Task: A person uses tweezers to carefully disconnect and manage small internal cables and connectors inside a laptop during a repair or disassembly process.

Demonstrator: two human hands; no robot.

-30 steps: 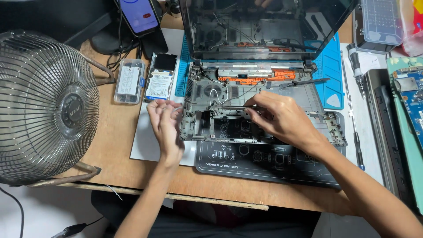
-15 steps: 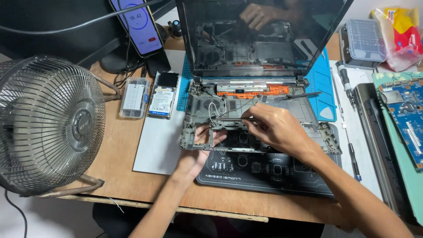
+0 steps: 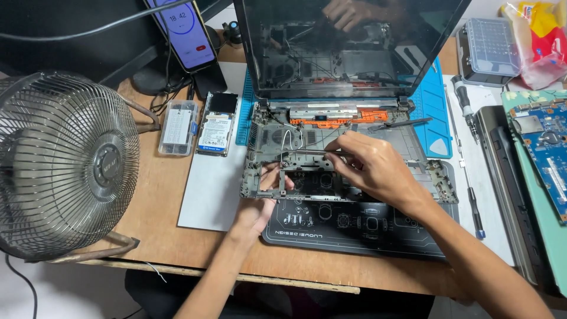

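a: what's different from a moment ago?

b: the left hand (image 3: 260,204) has slid from the top of the chassis's left side to under its near-left corner; only the fingers show up through the opening of the laptop base frame (image 3: 348,159), so whether that grip is closed on the frame or just propping it i cannot tell. the view has also drawn back a little.

a: and the right hand?

b: the right hand (image 3: 372,168) sits over the middle of the frame as before, fingers pinched shut on thin metal tweezers (image 3: 313,152) that point left toward a white wire (image 3: 286,142) looping inside the frame.

a: where's the frame itself?

b: on the dark printed mat (image 3: 354,227) at the near middle of the worktop (image 3: 147,195), its screen lid (image 3: 348,41) upright at the far side, a blue mat (image 3: 437,118) under its far edge.

a: so what does the shift amount to?

b: my guess is the left hand now steadies the frame from below while the tweezers work the wiring.

a: around it?

b: a wire-cage fan (image 3: 59,165) far left, a small parts box (image 3: 177,125) and a bare drive (image 3: 215,124) beside it, screwdrivers (image 3: 469,171) and a circuit board (image 3: 546,153) to the right.
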